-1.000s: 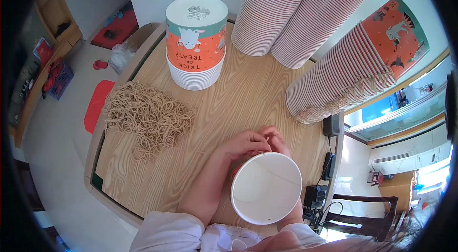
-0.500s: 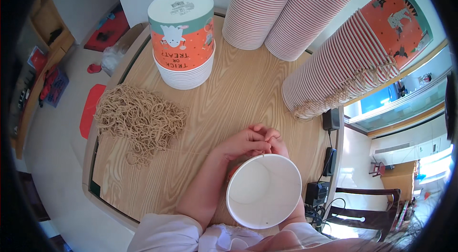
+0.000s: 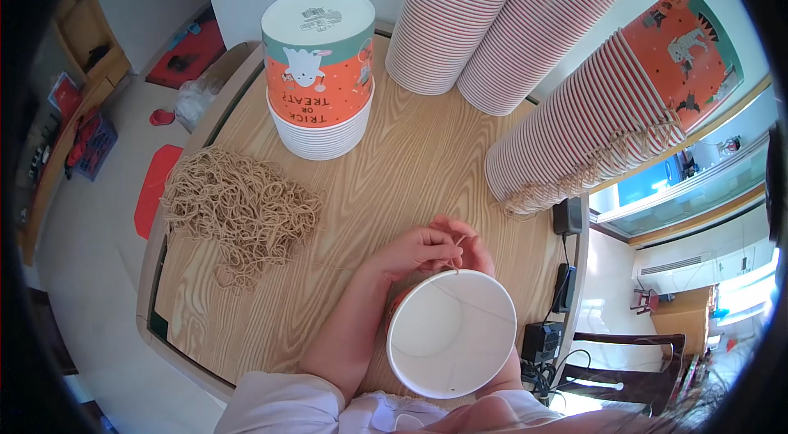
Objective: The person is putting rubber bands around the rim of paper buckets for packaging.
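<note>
A white-lined paper bucket (image 3: 451, 335) with an orange outside rests tilted between my forearms, its open mouth facing me. A thin tan string (image 3: 460, 240) passes at its far rim. My left hand (image 3: 420, 253) is closed, thumb and fingers pinching the string just beyond the rim. My right hand (image 3: 476, 253) reaches round the far side of the bucket, its fingers curled at the string against the left fingertips. Part of the right palm is hidden by the bucket. To the left lies a loose heap of tan string (image 3: 242, 212), a faint strand running from it toward my left wrist.
An upside-down stack of orange and green buckets (image 3: 320, 77) stands at the back left. Tall nested stacks (image 3: 460, 15) rise behind. A leaning stack (image 3: 583, 114) at right has string loops (image 3: 599, 167) along its side. Black power adapters (image 3: 543, 340) and cables line the table's right edge.
My fingers have parted slightly at the bucket's rim, and a short piece of string now shows between them. The bucket sits almost where it was; the view has tilted a little.
</note>
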